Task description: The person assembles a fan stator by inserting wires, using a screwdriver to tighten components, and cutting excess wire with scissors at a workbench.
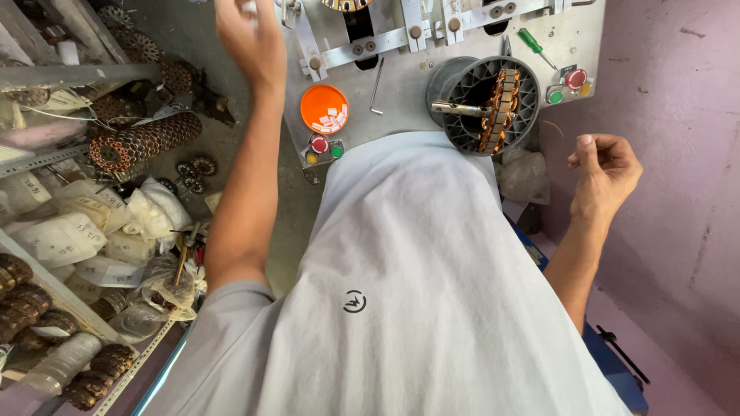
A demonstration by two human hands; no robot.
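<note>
Cramped workshop, pink wall right, grey machine plate (462,100) far ahead. I see the wound stator (501,108) mounted in its black ring fixture (482,104), axis left-right. Right hand (605,173) nearer, pinching a thin wire (556,127); left hand (247,38) raised far-left, grip unclear.

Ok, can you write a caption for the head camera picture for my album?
Right hand pinches thin copper wire by a coil winder's grey drum; left hand reaches up.

One head-worn camera looks steeply down, close over the person's chest, toward the metal bench (401,69).
</note>
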